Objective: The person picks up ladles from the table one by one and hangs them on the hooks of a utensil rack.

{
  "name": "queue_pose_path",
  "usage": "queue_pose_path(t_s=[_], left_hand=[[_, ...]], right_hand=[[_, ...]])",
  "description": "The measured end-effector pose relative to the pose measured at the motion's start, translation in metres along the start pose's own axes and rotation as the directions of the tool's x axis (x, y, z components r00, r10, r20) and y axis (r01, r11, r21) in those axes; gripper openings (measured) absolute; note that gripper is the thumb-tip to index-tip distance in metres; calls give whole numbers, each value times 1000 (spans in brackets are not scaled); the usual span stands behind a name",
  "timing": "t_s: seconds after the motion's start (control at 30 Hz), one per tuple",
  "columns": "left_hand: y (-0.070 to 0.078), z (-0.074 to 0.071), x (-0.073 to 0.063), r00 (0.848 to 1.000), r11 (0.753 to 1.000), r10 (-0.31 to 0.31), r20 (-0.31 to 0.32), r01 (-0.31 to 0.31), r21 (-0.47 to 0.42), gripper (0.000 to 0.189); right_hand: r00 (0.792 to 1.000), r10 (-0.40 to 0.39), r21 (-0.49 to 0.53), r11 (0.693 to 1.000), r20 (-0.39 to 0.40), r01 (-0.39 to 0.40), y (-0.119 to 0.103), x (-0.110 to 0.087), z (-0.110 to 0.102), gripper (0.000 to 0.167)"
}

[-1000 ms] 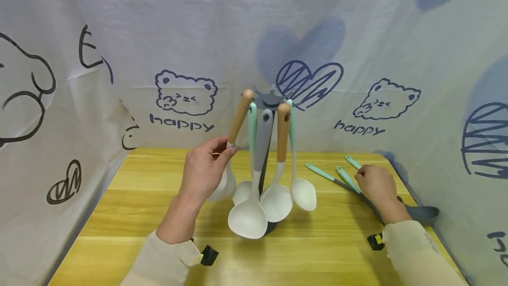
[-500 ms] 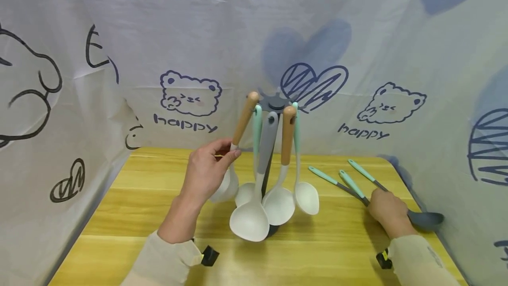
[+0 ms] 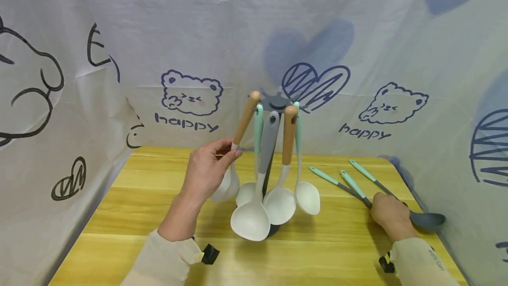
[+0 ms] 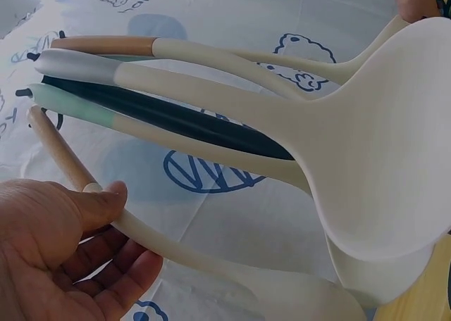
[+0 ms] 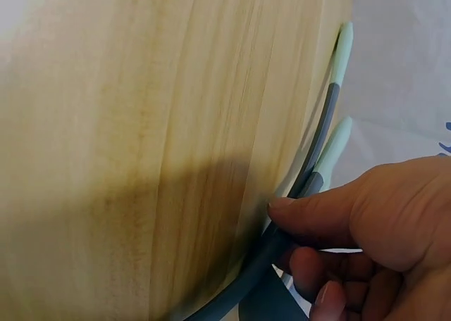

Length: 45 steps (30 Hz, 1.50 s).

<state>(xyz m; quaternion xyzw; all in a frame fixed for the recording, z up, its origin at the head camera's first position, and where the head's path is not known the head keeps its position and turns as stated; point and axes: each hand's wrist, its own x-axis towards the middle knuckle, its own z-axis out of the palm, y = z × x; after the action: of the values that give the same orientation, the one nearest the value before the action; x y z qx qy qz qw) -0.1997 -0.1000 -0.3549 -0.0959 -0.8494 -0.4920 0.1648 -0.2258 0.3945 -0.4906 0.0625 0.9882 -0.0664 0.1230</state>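
Note:
My left hand (image 3: 208, 167) pinches the pale neck of a white ladle (image 4: 211, 265) with a wooden handle (image 3: 246, 117), just below the wood. That handle's top is at the hanging rack (image 3: 278, 102), on the left side. Several other white ladles and spoons hang around it, among them a grey-handled ladle (image 3: 251, 222) at the front. On the right of the table, my right hand (image 3: 390, 215) pinches the dark shaft of a mint-handled utensil (image 5: 271, 247) between thumb and fingers. Its head is hidden or out of view.
Another mint-handled utensil (image 3: 323, 174) lies close to the held one. Further right is a dark ladle (image 3: 427, 220), near the right edge of the wooden table (image 3: 317, 250). A printed cloth (image 3: 246, 34) hangs behind and along both sides.
My right hand has slid from the mint handles down towards the dark shafts, nearer to me and to the right. My left hand keeps its hold; the head view has shifted slightly.

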Motion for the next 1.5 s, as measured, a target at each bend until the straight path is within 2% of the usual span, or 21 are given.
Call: queue_pose_path(t_s=[0.2, 0.3, 0.57, 0.77, 1.03, 1.5], left_hand=[[1, 2, 2, 1000, 1000, -7, 4, 7, -17, 24], [1, 3, 1, 1000, 1000, -12, 6, 12, -23, 24], [0, 1, -1, 1000, 1000, -11, 7, 11, -15, 25], [0, 0, -2, 1000, 1000, -12, 7, 12, -3, 26], [1, 1, -2, 1000, 1000, 0, -1, 0, 5, 25], [1, 2, -2, 1000, 1000, -21, -1, 21, 7, 24]], right_hand=[[998, -54, 6, 999, -38, 54, -2, -1, -4, 16], [989, -96, -9, 995, -109, 96, -7, -4, -8, 16], [958, -142, 68, 984, -249, 164, -42, -18, -27, 23], [905, -183, 126, 961, -384, 248, -72, -30, -47, 22], [824, -174, 186, 930, -540, 318, -105, -48, -70, 23], [710, -144, 269, 859, -689, 436, -134, -74, -85, 19]])
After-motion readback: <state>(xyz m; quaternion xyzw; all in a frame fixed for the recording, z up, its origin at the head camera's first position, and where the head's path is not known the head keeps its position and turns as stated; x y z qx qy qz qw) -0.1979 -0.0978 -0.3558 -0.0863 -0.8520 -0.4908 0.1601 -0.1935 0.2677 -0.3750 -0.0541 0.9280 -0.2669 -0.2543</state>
